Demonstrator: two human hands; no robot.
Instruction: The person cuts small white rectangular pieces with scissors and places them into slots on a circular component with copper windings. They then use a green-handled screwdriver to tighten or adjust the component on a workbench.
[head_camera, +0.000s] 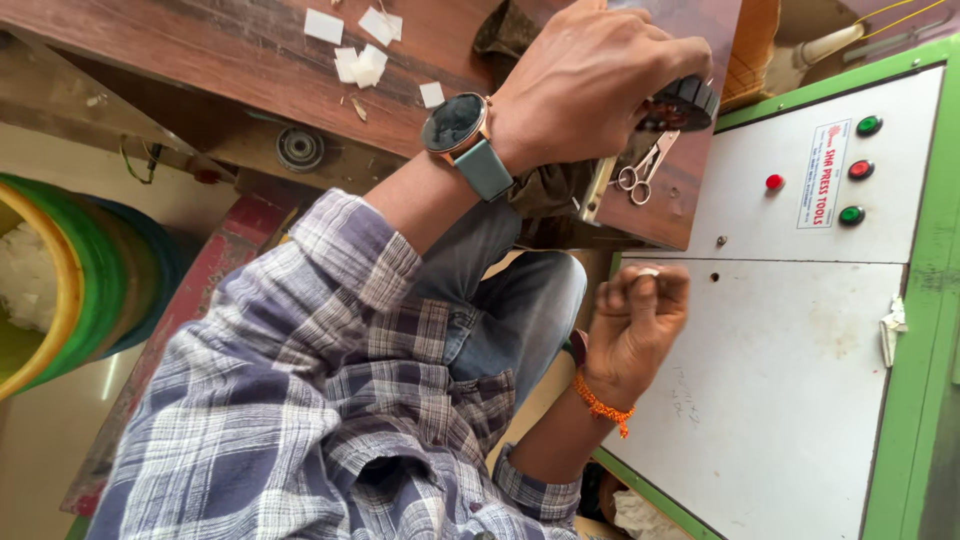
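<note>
**Hands at the bench: round black part and small white piece**

We list our left hand (590, 75), wrist bent, fingers closed over a round black part (682, 104) at the wooden bench (200, 50) edge. Our right hand (635, 330), raised, pinches a small white piece (648, 271) between fingertips. Small scissors (643, 168) lie just below the part. White paper scraps (362, 62) dot the bench. A tall white label (822, 175) with red print sits on the panel (780, 380) beside red and green round buttons (860, 168).

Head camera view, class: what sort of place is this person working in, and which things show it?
Probably a small workshop. A green-framed machine cabinet carries red and green push buttons, small scissors lie on a worn wooden bench, and white scraps litter it.
</note>
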